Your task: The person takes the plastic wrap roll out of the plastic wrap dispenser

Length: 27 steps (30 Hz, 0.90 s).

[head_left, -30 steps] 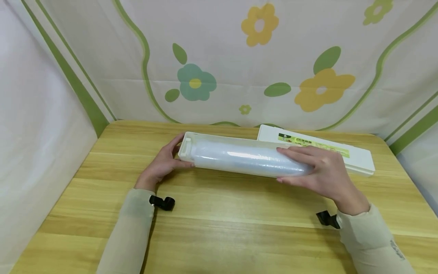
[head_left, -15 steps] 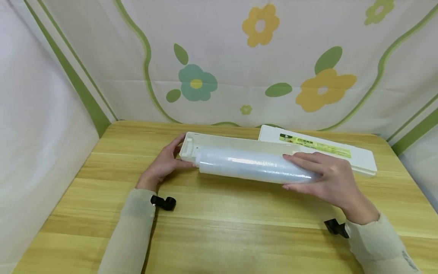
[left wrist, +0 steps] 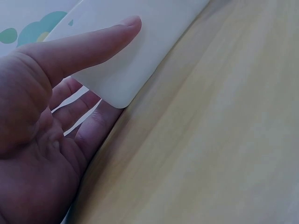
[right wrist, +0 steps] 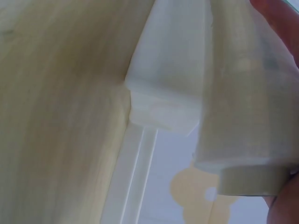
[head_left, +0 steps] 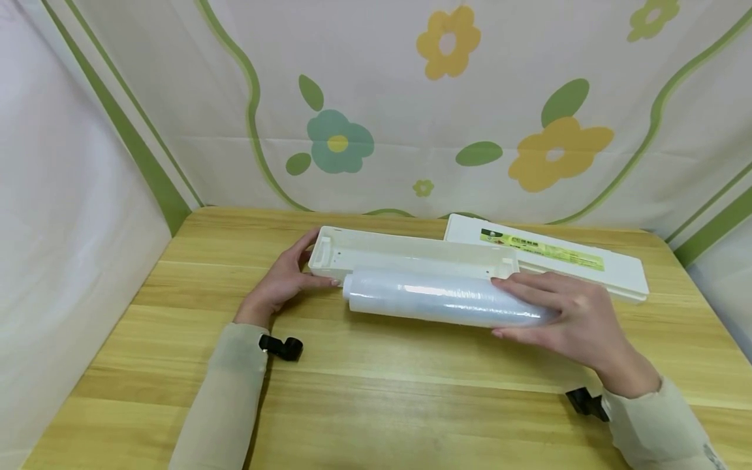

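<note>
A roll of clear plastic wrap [head_left: 435, 299] hangs in front of a long white box [head_left: 399, 253], which stands open-topped on the table. My right hand [head_left: 570, 313] grips the roll near its right end, thumb below and fingers over the top. In the right wrist view the core end of the roll [right wrist: 254, 181] sticks out beside my fingers, apart from the box [right wrist: 168, 60]. At the box's left end, my left hand [head_left: 282, 277] holds it, thumb along the front wall and fingers behind, as the left wrist view also shows with the box corner [left wrist: 117, 84].
Behind and to the right lies a white lid [head_left: 552, 254] with a green and yellow label, partly behind the box. A flowered white curtain [head_left: 388, 117] rises along the table's back edge. Wood-grain table [head_left: 411, 391] extends in front of the roll.
My right hand has lifted the plastic wrap roll out of the box and brought it toward me and slightly right. My left hand and the box have stayed in place.
</note>
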Available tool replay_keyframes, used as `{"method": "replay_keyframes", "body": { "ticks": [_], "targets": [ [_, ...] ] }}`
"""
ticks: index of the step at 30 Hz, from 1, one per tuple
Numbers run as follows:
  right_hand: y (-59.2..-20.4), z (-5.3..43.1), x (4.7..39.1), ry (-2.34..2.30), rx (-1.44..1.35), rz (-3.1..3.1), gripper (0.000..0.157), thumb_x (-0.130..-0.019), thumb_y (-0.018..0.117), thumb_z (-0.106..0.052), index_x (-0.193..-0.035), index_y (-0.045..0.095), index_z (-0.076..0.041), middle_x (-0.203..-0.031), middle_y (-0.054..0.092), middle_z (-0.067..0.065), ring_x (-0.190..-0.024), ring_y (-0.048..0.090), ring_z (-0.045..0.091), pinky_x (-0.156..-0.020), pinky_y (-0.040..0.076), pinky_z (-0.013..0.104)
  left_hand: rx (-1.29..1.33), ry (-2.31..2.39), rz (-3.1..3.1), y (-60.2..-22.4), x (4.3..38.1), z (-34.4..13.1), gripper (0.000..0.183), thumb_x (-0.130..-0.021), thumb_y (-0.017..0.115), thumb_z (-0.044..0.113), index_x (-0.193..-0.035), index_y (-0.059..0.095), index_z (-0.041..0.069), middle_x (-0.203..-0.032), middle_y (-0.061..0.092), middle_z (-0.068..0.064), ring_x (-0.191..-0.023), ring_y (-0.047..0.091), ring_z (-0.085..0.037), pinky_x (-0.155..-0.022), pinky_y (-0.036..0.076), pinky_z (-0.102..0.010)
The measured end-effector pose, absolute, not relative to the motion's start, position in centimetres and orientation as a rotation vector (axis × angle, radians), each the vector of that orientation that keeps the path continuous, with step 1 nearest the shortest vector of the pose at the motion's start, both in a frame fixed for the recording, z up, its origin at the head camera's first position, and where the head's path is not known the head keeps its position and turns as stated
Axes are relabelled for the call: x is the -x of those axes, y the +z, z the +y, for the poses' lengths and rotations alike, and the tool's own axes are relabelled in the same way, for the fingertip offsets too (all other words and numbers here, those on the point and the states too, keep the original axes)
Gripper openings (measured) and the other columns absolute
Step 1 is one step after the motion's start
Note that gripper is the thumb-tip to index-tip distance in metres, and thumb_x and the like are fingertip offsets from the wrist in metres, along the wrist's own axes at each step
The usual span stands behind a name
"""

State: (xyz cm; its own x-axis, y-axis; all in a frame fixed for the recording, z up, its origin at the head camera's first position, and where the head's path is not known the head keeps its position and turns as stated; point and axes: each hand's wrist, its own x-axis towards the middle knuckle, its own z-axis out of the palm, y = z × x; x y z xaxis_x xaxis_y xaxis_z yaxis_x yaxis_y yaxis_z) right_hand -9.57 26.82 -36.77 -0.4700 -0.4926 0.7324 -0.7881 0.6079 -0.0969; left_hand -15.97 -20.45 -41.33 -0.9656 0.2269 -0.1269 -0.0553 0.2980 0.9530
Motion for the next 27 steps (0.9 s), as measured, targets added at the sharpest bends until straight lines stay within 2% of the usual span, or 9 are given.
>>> {"method": "replay_keyframes", "body": {
  "ticks": [3, 8, 12, 15, 18, 27],
  "targets": [
    [-37.0, 26.9, 9.4, 0.564, -0.988, -2.175, 0.068, -0.082, 0.072, -0.083, -0.118, 0.086, -0.027, -0.102, 0.085, 0.005, -0.085, 0.081, 0.035, -0.109, 0.037, 0.005, -0.148, 1.726, 2.322, -41.3, 15.9, -20.4, 0.119, -0.080, 0.095, 0.008, -0.173, 0.023, 0.029, -0.177, 0.030, 0.002, -0.154, 0.041, -0.031, -0.120, 0.041, -0.052],
    [-37.2, 27.0, 9.2, 0.548, -0.977, -2.171, 0.069, -0.083, 0.069, -0.085, -0.117, 0.086, -0.027, -0.102, 0.085, 0.003, -0.082, 0.081, 0.032, -0.104, 0.042, 0.006, -0.144, 1.728, 2.311, -41.3, 15.8, -20.4, 0.121, -0.080, 0.095, 0.009, -0.174, 0.022, 0.028, -0.177, 0.030, 0.001, -0.158, 0.037, -0.030, -0.125, 0.036, -0.054],
    [-37.2, 27.0, 9.1, 0.519, -0.987, -2.164, 0.068, -0.085, 0.068, -0.085, -0.117, 0.086, -0.028, -0.102, 0.085, 0.001, -0.080, 0.080, 0.028, -0.091, 0.053, 0.016, -0.136, 1.730, 2.315, -41.3, 15.8, -20.4, 0.121, -0.079, 0.096, 0.009, -0.174, 0.023, 0.029, -0.177, 0.032, 0.001, -0.156, 0.038, -0.030, -0.126, 0.035, -0.054],
    [-37.0, 27.0, 8.9, 0.498, -0.988, -2.162, 0.068, -0.085, 0.067, -0.085, -0.117, 0.086, -0.028, -0.102, 0.085, 0.000, -0.078, 0.079, 0.025, -0.079, 0.055, 0.026, -0.143, 1.723, 2.319, -41.3, 15.8, -20.3, 0.121, -0.080, 0.095, 0.009, -0.174, 0.022, 0.029, -0.177, 0.032, 0.001, -0.156, 0.039, -0.030, -0.124, 0.037, -0.052],
    [-36.9, 27.0, 8.8, 0.492, -0.991, -2.146, 0.068, -0.086, 0.066, -0.085, -0.116, 0.087, -0.027, -0.100, 0.085, 0.000, -0.076, 0.078, 0.024, -0.075, 0.055, 0.030, -0.148, 1.717, 2.320, -41.3, 15.8, -20.3, 0.121, -0.081, 0.095, 0.009, -0.174, 0.021, 0.029, -0.177, 0.031, 0.000, -0.155, 0.039, -0.029, -0.122, 0.040, -0.052],
    [-36.8, 26.9, 8.5, 0.463, -0.991, -2.143, 0.067, -0.087, 0.065, -0.084, -0.116, 0.086, -0.028, -0.100, 0.085, -0.001, -0.077, 0.078, 0.023, -0.071, 0.055, 0.036, -0.145, 1.703, 2.345, -41.4, 15.9, -20.4, 0.120, -0.080, 0.095, 0.010, -0.174, 0.022, 0.028, -0.174, 0.036, -0.003, -0.149, 0.044, -0.033, -0.123, 0.036, -0.054]
  ]
}}
